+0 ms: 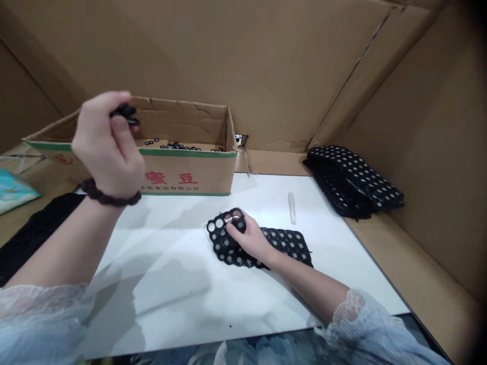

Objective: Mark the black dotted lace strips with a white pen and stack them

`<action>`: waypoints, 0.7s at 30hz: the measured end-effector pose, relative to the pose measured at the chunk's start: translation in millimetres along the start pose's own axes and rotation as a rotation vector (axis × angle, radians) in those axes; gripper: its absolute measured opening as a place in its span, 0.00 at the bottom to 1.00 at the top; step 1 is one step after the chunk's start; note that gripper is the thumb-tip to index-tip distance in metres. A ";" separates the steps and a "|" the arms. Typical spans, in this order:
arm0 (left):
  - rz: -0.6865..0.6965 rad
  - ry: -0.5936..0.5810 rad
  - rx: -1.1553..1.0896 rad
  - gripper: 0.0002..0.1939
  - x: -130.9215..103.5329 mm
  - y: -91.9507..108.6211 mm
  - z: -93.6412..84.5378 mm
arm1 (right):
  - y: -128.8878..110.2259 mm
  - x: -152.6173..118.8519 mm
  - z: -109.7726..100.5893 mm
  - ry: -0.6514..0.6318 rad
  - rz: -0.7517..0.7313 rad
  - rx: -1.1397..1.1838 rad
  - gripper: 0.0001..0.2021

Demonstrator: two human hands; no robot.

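Observation:
My left hand [110,144], a dark band at its wrist, is raised in front of the cardboard box. Its fingers are closed around a small bunch of black rings [126,113], whose shapes are partly hidden. On the white table top, my right hand [251,238] grips the left part of a black mesh piece [291,243] made of joined rings. A small white item [233,219] shows by the right thumb; its kind is unclear. Loose black rings [178,146] lie inside the cardboard box [213,175].
A folded black ring-mesh piece [357,177] rests at the right by the cardboard wall. A slim whitish stick [291,208] lies on the white table top [171,304]. Black cloth [38,233] and a turquoise packet [15,192] are at the left. Cardboard walls [247,66] enclose the back and sides.

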State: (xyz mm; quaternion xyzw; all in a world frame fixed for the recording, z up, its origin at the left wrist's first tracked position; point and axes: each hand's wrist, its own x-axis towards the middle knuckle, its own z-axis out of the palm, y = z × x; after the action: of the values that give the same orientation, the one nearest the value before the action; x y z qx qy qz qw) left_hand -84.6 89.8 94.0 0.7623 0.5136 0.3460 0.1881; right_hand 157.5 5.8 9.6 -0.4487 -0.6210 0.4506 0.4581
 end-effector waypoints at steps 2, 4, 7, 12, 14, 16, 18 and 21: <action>0.069 -0.038 0.094 0.30 4.9 12.4 -10.2 | -2.2 -1.2 -1.9 0.016 -0.054 -0.127 0.07; 0.142 0.015 0.187 0.31 11.6 25.6 -19.0 | -2.9 -1.0 -5.3 0.022 -0.064 -0.186 0.08; 0.241 0.306 0.340 0.27 15.7 42.7 -22.4 | 1.2 2.7 -10.0 0.008 -0.009 -0.147 0.12; 0.494 0.202 0.436 0.16 -21.2 55.0 29.1 | 11.8 9.7 -12.2 -0.029 0.056 -0.095 0.16; 0.587 -0.121 0.505 0.18 -39.5 54.6 59.1 | 12.1 10.2 -14.2 -0.051 0.019 -0.098 0.18; 0.595 -0.293 0.563 0.20 -49.6 51.7 81.8 | 9.9 10.1 -18.4 -0.110 -0.003 -0.093 0.20; 0.565 -0.366 0.588 0.20 -50.8 46.6 93.6 | 7.1 10.6 -24.3 -0.212 -0.002 -0.101 0.19; 0.475 -0.439 0.555 0.17 -45.1 37.2 96.0 | 6.1 12.6 -32.0 -0.412 -0.011 -0.094 0.11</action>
State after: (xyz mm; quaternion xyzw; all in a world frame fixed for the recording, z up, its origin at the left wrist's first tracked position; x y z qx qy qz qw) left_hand -1.7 40.2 36.6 0.9367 0.3452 0.0577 -0.0040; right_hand 187.3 23.9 11.3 -0.3648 -0.7244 0.5008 0.3024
